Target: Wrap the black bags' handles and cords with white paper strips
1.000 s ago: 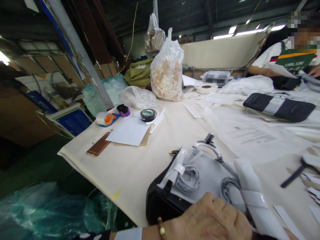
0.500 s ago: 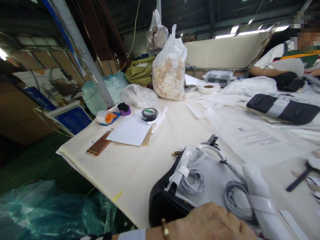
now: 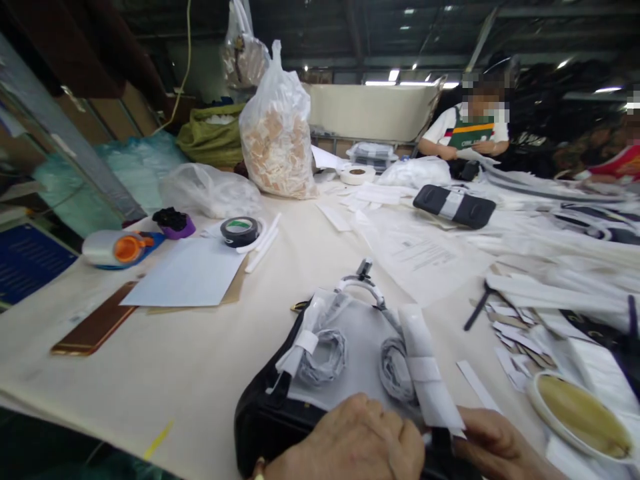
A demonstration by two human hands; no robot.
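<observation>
A black handbag [image 3: 265,420] lies on the cream table [image 3: 200,360] right in front of me, its front covered by grey-white protective paper [image 3: 360,347] and its handles wrapped in paper. My left hand [image 3: 350,443] rests closed on the near edge of the bag. My right hand [image 3: 495,443] lies at the bag's right side, fingers curled against a white paper-wrapped strip [image 3: 430,380]. What the fingers grip is partly hidden.
A white sheet [image 3: 187,272], a brown phone-like slab [image 3: 95,328], black tape roll [image 3: 240,230], tape dispenser [image 3: 117,248] and a big plastic bag of tan pieces [image 3: 275,137] stand to the left and behind. Paper strips [image 3: 515,333] and a bowl [image 3: 580,413] crowd the right. Two people work at the far side.
The view has swung right and the bag sits more central. My right hand has come into sight at the bag's right side. My left hand stays on the bag.
</observation>
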